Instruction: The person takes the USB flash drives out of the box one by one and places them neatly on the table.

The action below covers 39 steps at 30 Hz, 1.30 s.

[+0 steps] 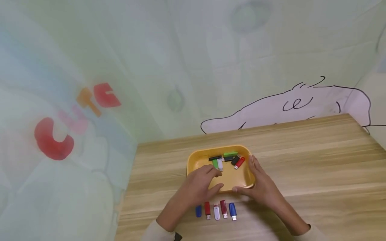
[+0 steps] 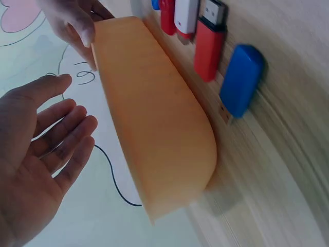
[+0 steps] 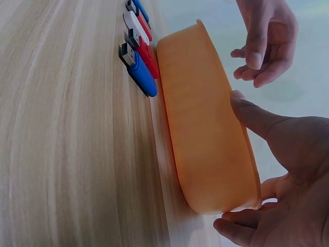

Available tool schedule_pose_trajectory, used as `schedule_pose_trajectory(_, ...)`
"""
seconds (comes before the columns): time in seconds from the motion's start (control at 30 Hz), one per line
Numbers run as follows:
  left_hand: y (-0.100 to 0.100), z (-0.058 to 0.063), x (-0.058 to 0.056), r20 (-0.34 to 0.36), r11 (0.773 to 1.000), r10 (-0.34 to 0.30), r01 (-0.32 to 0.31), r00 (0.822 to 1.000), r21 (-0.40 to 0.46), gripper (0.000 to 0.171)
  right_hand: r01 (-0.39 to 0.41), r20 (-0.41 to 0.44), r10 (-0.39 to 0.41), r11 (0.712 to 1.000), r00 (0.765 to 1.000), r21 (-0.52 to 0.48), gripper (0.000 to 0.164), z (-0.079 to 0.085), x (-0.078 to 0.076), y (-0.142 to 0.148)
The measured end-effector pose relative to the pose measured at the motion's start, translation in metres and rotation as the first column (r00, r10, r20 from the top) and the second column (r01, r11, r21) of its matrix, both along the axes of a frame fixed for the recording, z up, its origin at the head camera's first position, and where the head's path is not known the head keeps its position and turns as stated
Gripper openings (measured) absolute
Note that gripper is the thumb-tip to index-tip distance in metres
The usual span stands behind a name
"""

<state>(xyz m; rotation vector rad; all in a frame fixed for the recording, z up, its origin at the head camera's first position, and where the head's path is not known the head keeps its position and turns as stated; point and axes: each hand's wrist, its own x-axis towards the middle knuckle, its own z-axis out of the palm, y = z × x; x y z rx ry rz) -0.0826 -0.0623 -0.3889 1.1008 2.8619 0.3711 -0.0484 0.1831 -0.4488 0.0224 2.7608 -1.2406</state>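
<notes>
A yellow plastic tray (image 1: 199, 156) sits on the table with several USB flash drives inside, among them a red one (image 1: 239, 163), a white one (image 1: 220, 164) and a bright green one (image 1: 230, 154). My left hand (image 1: 200, 183) hovers over its front left part, fingers loosely bent and apart; the left wrist view shows nothing in this hand (image 2: 43, 149). My right hand (image 1: 265, 185) grips the tray's front right corner, thumb at the front rim and fingers along the right side. In the right wrist view that thumb (image 3: 257, 116) touches the rim.
In front of the tray several USB drives lie in a row: a blue one (image 1: 198, 211), a red one (image 1: 207, 210), a white one (image 1: 216, 212), a dark red one (image 1: 223, 209) and another blue one (image 1: 232, 211). Behind the wooden table (image 1: 316, 160) hangs a printed backdrop (image 1: 181, 60).
</notes>
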Motion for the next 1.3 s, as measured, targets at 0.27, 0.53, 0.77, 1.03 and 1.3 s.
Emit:
schedule_pose_trajectory(0.27, 0.001, -0.005, -0.018, 0.014, 0.995, 0.057, -0.056, 0.998, -0.077, 0.038, -0.005, -0.012, 0.005, 1.0, 1.0, -0.014, 0.131, -0.001, 0.004, 0.001)
schedule_pose_trajectory(0.53, 0.002, -0.01, -0.037, -0.008, 0.989, 0.086, -0.087, 0.996, -0.121, 0.044, -0.003, -0.012, 0.003, 1.0, 1.0, -0.024, 0.131, -0.002, 0.004, 0.0)
schedule_pose_trajectory(0.77, 0.004, -0.018, -0.047, 0.029, 0.985, 0.09, -0.084, 0.996, -0.15, 0.049, -0.009, -0.033, 0.008, 1.0, 0.999, -0.022, 0.131, -0.004, 0.003, 0.0)
schedule_pose_trajectory(1.03, 0.01, -0.028, -0.057, 0.096, 0.983, 0.098, -0.081, 0.991, -0.167, 0.049, -0.008, -0.027, 0.008, 1.0, 1.0, -0.027, 0.131, 0.0, 0.002, 0.0)
schedule_pose_trajectory(1.3, 0.013, -0.04, -0.061, 0.129, 0.982, 0.099, -0.076, 0.987, -0.175, 0.046, -0.008, -0.025, 0.007, 1.0, 1.0, -0.025, 0.131, -0.001, 0.002, 0.0)
